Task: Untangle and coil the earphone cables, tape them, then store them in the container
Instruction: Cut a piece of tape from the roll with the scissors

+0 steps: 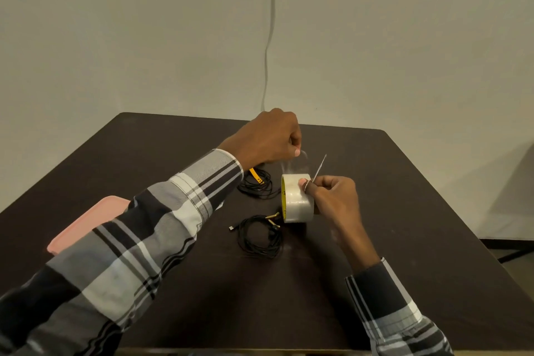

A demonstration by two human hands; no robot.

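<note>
Clear tape (294, 163) is stretching between the person's hands in the head view. Left hand (267, 139) is pinching the free end with curled fingers, pulling it up off the roll (297, 198). Right hand (332, 196) is gripping the roll, thumb on its face, and holding a thin blade (320, 167) beside the strip. Two black coils are lying on the table (404, 211): far coil (255, 183) beside a yellow tool (256, 176), near coil (260, 235) just below the roll. A pink tray (86, 225) is sitting at left. Judging by looks, the cables are light, limp and springy, so gripping across the whole bundle should be keeping the loops together.
</note>
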